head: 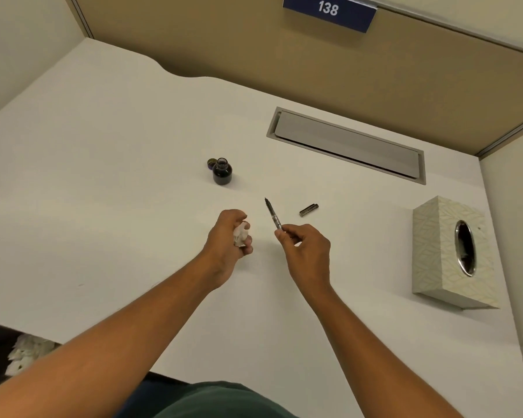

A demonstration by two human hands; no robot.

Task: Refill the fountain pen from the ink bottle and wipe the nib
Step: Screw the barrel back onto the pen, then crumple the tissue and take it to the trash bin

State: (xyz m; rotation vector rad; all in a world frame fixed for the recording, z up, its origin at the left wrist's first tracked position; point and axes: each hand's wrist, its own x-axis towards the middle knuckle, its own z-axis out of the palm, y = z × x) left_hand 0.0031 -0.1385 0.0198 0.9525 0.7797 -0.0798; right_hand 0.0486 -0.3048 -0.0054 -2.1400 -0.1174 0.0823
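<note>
My right hand (307, 251) pinches the rear end of the fountain pen (273, 214), whose bare nib points up and away toward the ink bottle. My left hand (228, 236) is closed around a crumpled white tissue (241, 234), a short gap left of the pen. The open ink bottle (222, 171), dark and round, stands on the white desk (103, 176) beyond both hands. Its cap (212, 163) lies just behind it to the left. A dark pen barrel or cap piece (309, 210) lies on the desk right of the pen.
A patterned tissue box (453, 251) stands at the right edge of the desk. A grey cable flap (347, 143) is set into the desk at the back. Tan partition walls enclose the desk. Crumpled white tissues (27, 354) lie below the desk edge at lower left.
</note>
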